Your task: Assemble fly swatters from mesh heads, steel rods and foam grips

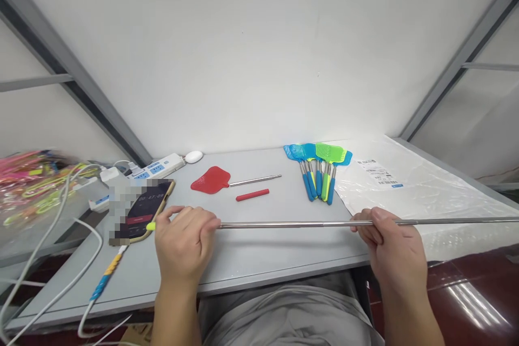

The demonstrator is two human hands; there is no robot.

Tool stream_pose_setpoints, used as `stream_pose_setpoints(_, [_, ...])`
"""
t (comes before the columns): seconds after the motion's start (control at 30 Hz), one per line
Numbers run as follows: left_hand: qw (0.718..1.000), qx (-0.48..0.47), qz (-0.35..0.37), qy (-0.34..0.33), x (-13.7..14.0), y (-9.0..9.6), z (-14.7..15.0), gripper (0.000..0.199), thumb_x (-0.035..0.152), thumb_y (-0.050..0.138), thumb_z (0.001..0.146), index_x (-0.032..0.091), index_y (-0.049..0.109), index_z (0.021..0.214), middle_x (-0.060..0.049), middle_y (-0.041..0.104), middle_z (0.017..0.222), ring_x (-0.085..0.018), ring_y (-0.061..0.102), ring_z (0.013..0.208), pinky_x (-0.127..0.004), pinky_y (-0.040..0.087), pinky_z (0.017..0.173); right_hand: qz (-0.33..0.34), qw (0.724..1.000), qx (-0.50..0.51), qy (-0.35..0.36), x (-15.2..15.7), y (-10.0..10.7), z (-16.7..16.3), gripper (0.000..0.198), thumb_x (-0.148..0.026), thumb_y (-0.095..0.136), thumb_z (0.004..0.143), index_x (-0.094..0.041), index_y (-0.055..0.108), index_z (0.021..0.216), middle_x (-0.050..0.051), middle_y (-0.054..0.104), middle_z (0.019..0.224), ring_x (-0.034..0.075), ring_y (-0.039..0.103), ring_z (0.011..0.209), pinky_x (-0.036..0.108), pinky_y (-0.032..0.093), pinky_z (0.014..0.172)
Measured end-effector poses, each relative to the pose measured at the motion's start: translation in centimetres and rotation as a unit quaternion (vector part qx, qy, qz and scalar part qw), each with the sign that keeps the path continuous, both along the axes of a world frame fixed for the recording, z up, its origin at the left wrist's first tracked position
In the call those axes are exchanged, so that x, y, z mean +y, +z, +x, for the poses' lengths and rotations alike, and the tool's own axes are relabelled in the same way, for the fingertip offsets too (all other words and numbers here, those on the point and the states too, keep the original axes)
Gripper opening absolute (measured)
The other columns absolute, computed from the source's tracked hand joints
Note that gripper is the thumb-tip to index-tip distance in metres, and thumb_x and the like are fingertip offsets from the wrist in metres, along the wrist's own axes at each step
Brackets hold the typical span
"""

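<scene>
My left hand [184, 240] is wrapped round the handle of a telescopic fly swatter; the handle's yellow-green end pokes out beside my index finger. From there its long metal shaft [284, 224] runs level across the front of the desk. My right hand [391, 248] pinches the shaft further along, and the far end leaves the picture at the right. Behind it lie a red swatter head [211, 179] on a short metal rod [255, 180] and a separate red handle [252, 194]. A cluster of blue and green fly swatters [320, 173] rests to their right.
A phone [148, 208] lies at the left, near a power strip [162, 167] with cables. Bagged colourful items [36, 184] sit beyond the desk's left edge. White plastic packaging [405, 189] with a label covers the right side. A white wall stands behind.
</scene>
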State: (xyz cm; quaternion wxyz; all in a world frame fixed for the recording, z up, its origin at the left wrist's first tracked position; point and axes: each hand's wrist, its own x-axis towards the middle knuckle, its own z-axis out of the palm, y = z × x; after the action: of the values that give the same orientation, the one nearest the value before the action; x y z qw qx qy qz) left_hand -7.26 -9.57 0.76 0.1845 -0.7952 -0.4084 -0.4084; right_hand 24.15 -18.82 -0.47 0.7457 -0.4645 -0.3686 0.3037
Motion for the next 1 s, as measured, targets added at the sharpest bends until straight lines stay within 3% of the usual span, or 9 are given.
stream_pose_setpoints(0.17, [0.997,-0.020,0.036,0.064,0.4,-0.8,-0.9,0.036,0.017,0.035,0.095,0.022,0.048,0.061,0.002,0.053,0.051,-0.015,0.048,0.050,-0.039,0.035,0.078,-0.009,1.000,0.015,-0.009,0.0,0.2,-0.1,0.051,-0.033,0.061,0.090,-0.022,0.032,0.049,-0.006,0.025,0.052,0.012,0.032,0.054,0.032,0.037,0.060])
stream_pose_setpoints(0.63, [0.991,-0.042,0.029,0.121,0.6,-0.5,-3.7,0.039,0.019,0.035,0.095,0.022,0.049,0.058,0.001,0.053,0.050,-0.016,0.051,0.054,-0.039,0.035,0.082,0.019,0.984,0.111,-0.140,0.3,0.3,4.0,0.044,-0.018,0.064,0.079,-0.023,0.036,0.046,-0.008,0.026,0.046,0.010,0.030,0.045,0.029,0.044,0.055])
stream_pose_setpoints(0.73, [0.987,-0.060,0.019,0.150,0.3,-0.8,-2.7,0.040,0.021,0.038,0.095,0.021,0.045,0.055,0.002,0.049,0.049,-0.015,0.048,0.054,-0.039,0.034,0.083,-0.006,0.982,0.145,-0.120,0.9,-0.3,2.2,0.040,-0.028,0.066,0.082,-0.022,0.040,0.052,-0.009,0.029,0.047,0.009,0.027,0.043,0.029,0.043,0.052])
stream_pose_setpoints(0.8, [0.987,-0.060,0.010,0.151,-0.3,-0.8,-1.4,0.039,0.021,0.041,0.095,0.021,0.043,0.056,0.003,0.047,0.049,-0.015,0.047,0.055,-0.039,0.033,0.084,-0.038,0.988,0.124,-0.084,1.4,-0.8,0.4,0.037,-0.036,0.069,0.081,-0.021,0.046,0.056,-0.007,0.036,0.050,0.010,0.036,0.045,0.028,0.044,0.052])
stream_pose_setpoints(0.87, [0.991,-0.048,-0.013,0.127,-1.0,-0.5,0.4,0.036,0.022,0.043,0.095,0.021,0.044,0.059,0.003,0.048,0.052,-0.015,0.047,0.059,-0.040,0.032,0.087,-0.053,0.994,0.089,-0.016,1.9,-1.4,-1.4,0.042,-0.040,0.070,0.082,-0.021,0.046,0.054,-0.006,0.037,0.052,0.012,0.042,0.052,0.028,0.043,0.054])
stream_pose_setpoints(1.0, [0.992,-0.028,-0.101,0.064,-2.3,-0.1,3.8,0.031,0.023,0.042,0.097,0.020,0.050,0.067,0.002,0.053,0.060,-0.016,0.048,0.067,-0.041,0.029,0.089,-0.028,0.994,0.068,0.083,2.6,-1.7,-3.8,0.052,-0.046,0.056,0.092,-0.022,0.039,0.049,-0.006,0.030,0.049,0.012,0.036,0.050,0.029,0.041,0.055])
